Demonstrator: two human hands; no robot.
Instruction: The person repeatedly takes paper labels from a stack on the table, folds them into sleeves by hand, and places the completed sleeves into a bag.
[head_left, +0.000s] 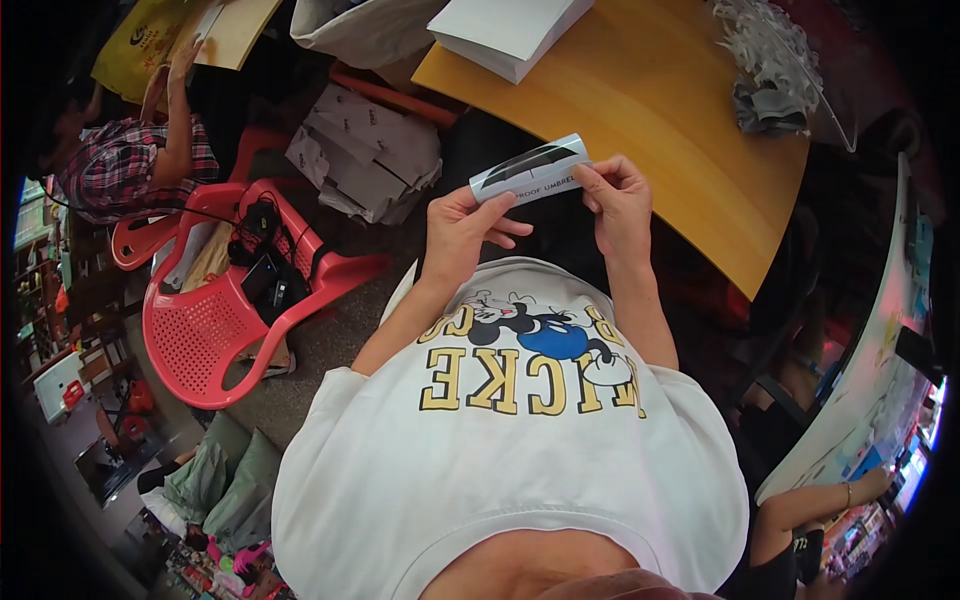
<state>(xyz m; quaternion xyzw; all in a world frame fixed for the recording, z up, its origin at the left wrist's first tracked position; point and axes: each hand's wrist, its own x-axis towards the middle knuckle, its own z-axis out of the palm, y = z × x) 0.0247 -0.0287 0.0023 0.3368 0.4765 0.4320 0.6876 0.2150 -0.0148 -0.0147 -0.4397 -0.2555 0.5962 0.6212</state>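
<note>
Both of my hands hold a slim, pale umbrella box (532,172) out in front of my chest, above the dark gap by the table. Black artwork and lettering ending in "PROOF UMBREL" show on its face. My left hand (460,232) grips the left end, thumb along the lower edge and other fingers partly curled beneath. At the right end, my right hand (617,205) pinches the box between thumb and fingers, covering the last letters. The box tilts slightly, right end higher. Whether anything is inside cannot be seen.
A yellow-brown table (640,130) carries a stack of white sheets (510,35) and a heap of whitish scraps (770,60). Left are a grey paper-filled bin (365,155) and a red plastic chair (200,345) with black cables. Another person (140,165) works at the upper left.
</note>
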